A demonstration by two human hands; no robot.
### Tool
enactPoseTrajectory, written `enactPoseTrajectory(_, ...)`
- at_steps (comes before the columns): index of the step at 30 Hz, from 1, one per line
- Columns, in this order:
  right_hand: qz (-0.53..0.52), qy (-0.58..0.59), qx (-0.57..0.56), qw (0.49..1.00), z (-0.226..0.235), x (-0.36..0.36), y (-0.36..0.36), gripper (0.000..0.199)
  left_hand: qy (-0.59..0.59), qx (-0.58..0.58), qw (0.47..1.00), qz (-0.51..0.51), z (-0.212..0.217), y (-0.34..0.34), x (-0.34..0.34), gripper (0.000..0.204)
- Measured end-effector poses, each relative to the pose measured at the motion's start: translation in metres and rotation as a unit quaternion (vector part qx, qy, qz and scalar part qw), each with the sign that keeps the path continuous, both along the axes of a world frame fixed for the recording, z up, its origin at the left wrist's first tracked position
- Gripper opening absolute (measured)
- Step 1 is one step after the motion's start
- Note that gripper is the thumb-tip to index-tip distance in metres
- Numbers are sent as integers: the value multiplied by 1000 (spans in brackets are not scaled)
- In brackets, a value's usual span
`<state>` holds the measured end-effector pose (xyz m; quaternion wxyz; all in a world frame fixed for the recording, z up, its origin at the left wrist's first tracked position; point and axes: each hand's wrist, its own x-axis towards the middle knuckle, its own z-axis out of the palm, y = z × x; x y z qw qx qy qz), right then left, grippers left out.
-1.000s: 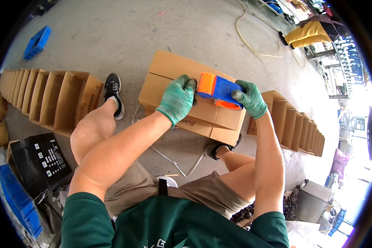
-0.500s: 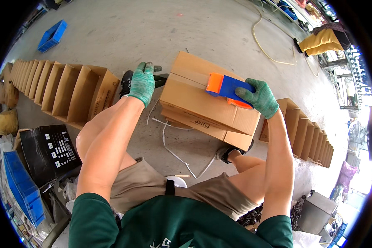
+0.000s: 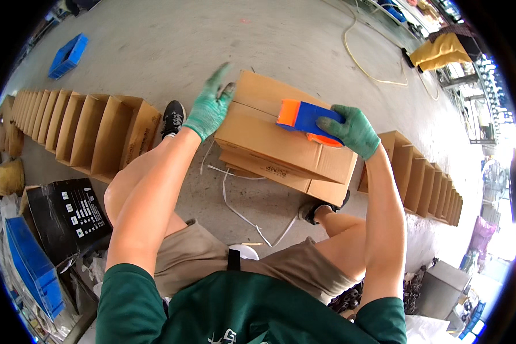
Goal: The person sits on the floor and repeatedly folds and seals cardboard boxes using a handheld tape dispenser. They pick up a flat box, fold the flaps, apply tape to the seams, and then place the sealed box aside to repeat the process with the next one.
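Both my hands wear green knit gloves. My right hand (image 3: 351, 131) grips a blue and orange tape dispenser (image 3: 311, 118), held over the right part of a flattened brown cardboard box (image 3: 258, 123). That box lies on top of other folded cardboard (image 3: 264, 166) between my feet. My left hand (image 3: 210, 106) is at the box's left end with fingers spread and nothing in them. Whether its fingertips touch the cardboard I cannot tell.
Rows of open-topped boxes stand at left (image 3: 112, 135) and right (image 3: 413, 178). White strapping (image 3: 238, 212) lies on the floor near my feet. A black printed box (image 3: 69, 215) and a blue crate (image 3: 34, 266) sit at lower left. Someone in yellow (image 3: 441, 53) is far right.
My left hand has turned toward the box and its fingers have spread. My right hand, with the tape dispenser, stays almost in place over the box. The view shifts slightly.
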<state>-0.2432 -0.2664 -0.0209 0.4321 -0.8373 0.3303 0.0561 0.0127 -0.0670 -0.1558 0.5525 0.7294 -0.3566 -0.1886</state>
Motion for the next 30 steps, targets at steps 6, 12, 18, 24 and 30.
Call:
enactPoseTrajectory(6, -2, 59, 23, 998, 25, 9, 5, 43, 9, 54, 991, -122, -3, -9, -4, 29)
enactPoseTrajectory(12, 74, 140, -43, 986, 54, 11, -1, 40, 42, 88, 988, -117, 18, -8, -26, 33)
enactPoseTrajectory(18, 207, 64, -103, 971, 57, 43, 21, 43, -7, 171, 978, -117, 42, -8, -34, 58)
enactPoseTrajectory(24, 391, 329, -275, 815, 104, 157, 99, 36, 7, 182, 976, -121, 36, 0, -26, 67)
enactPoseTrajectory(30, 415, 317, -326, 788, 44, 144, 84, 33, -33, 148, 981, -124, 13, -9, -29, 71)
